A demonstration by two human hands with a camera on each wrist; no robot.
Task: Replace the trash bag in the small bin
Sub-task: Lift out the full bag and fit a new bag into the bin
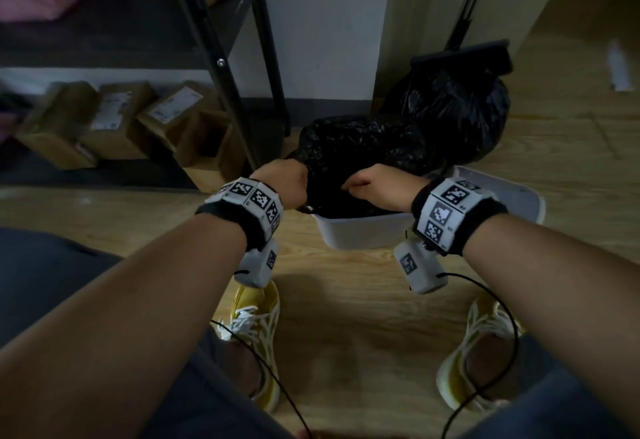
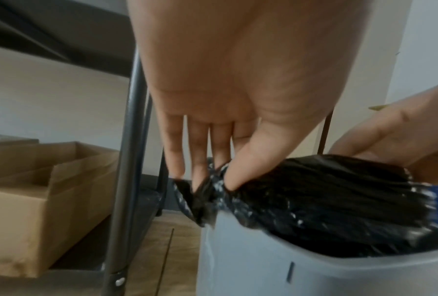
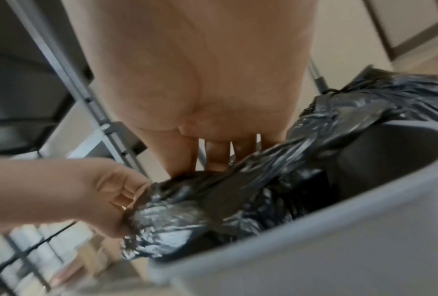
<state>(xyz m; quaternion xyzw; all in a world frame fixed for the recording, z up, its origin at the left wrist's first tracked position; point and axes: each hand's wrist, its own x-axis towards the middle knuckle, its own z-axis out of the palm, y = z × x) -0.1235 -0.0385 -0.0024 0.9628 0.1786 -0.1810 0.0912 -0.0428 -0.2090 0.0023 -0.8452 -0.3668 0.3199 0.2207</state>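
A small light-grey bin [image 1: 360,236] stands on the wooden floor in front of my feet. A crumpled black trash bag [image 1: 356,151] hangs over its mouth and partly inside it. My left hand [image 1: 298,182] pinches the bag's left edge between thumb and fingers; the left wrist view shows that pinch [image 2: 214,181] just above the bin's [image 2: 314,270] rim. My right hand [image 1: 353,187] grips the bag [image 3: 213,200] on its right side. The fingers [image 3: 214,158] reach down behind the plastic, and their tips are hidden.
A tied, full black bag [image 1: 460,109] leans against the wall behind the bin, under a dark broom head [image 1: 464,54]. Black rack legs [image 1: 221,68] and several cardboard boxes [image 1: 114,120] stand to the left. My yellow shoes [image 1: 256,328] are near the bin.
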